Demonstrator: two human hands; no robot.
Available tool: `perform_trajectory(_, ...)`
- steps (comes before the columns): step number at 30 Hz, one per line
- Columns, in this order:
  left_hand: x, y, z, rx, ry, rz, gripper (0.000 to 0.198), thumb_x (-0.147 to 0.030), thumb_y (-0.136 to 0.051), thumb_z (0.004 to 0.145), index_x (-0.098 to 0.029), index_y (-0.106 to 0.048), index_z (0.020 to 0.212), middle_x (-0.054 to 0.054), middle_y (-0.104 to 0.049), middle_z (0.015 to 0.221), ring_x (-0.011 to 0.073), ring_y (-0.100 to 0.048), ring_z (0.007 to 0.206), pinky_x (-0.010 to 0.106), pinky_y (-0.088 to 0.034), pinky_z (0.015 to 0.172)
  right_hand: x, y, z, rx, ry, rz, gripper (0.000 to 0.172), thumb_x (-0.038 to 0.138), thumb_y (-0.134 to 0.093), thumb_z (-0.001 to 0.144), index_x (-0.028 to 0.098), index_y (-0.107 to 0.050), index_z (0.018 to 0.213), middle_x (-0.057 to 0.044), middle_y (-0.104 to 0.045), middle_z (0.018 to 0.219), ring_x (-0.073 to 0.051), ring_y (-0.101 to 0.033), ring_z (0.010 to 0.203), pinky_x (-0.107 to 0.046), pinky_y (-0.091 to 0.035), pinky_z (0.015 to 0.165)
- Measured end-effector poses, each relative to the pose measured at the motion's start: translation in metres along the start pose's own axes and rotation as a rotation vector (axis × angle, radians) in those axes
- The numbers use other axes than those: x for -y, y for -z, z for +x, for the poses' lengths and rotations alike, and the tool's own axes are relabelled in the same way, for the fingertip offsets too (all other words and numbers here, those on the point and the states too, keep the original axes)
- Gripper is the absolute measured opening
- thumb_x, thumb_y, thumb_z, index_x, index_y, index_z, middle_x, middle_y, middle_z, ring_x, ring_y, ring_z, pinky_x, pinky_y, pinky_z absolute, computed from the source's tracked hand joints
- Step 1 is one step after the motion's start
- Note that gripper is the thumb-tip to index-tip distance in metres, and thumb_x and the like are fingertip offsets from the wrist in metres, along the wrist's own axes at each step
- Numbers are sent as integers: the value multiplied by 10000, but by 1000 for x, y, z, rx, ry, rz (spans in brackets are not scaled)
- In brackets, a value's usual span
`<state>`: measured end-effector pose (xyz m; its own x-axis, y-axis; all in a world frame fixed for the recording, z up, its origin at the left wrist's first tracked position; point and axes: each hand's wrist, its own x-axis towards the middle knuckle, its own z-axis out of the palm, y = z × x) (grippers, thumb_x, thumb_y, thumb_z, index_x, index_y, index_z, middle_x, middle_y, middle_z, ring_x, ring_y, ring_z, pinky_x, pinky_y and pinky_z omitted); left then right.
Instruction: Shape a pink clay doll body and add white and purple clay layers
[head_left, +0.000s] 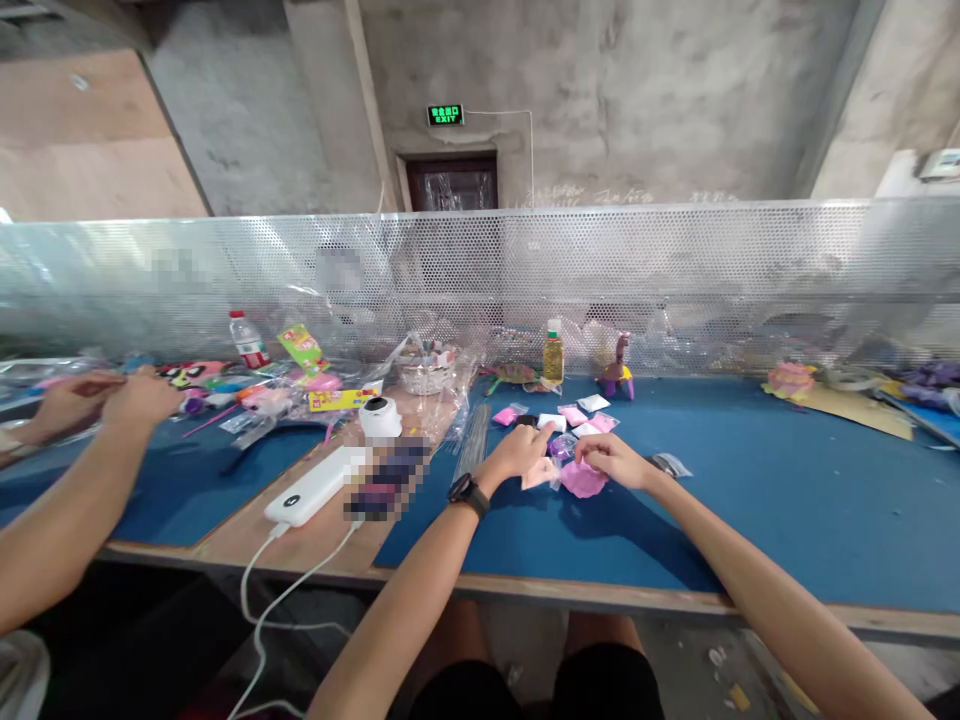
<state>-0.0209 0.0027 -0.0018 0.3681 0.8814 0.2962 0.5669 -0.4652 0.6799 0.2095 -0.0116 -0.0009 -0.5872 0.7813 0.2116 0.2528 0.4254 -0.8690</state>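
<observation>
My left hand (517, 450), with a dark watch on its wrist, reaches over a cluster of small packets with its index finger stretched out. Its fingertip is by a white packet (553, 423); whether they touch I cannot tell. Just below lies a peach packet (537, 473). My right hand (616, 460) has its fingers bent together at the upper edge of a flat, pink-purple clay-like piece (583, 482). Between my hands sits a purple packet (561, 447). Pink packets (574, 413) and other white ones lie behind them.
A bundle of thin wires (474, 440) lies left of my left hand. Behind stand a yellow bottle (553, 352) and a giraffe-like figure (619, 368). A power bank (315, 488) with cables lies to the left, where another person's hands (142, 397) work. A perforated metal screen (675, 280) borders the back.
</observation>
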Motion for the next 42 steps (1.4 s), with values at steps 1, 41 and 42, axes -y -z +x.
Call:
perform_trajectory(1,0,0,1,-38,0,-28,696,-645,-237,982,-204,-392,468,1,-421,442,133,-412,463,289,-283,553,1,-1,0,1,11,-31,166,285,-584,813,152,-683,826,54,-425,538,-93,-380,486,-221,-304,477)
perform_trajectory(41,-18,-22,0,-208,20,-277,730,-701,-217,959,-206,-290,428,-26,-280,364,91,-319,382,270,-242,476,1,-26,3,-109,65,-20,478,505,-798,743,133,-787,1043,-34,-708,699,-77,-419,493,-216,-310,455)
perform_trajectory(42,-19,-23,0,-224,45,-300,730,-701,-207,960,-209,-290,427,-26,-278,357,92,-318,371,270,-236,465,2,-26,3,-109,66,8,481,509,-797,743,128,-784,1035,-35,-706,704,-84,-446,508,-216,-332,468)
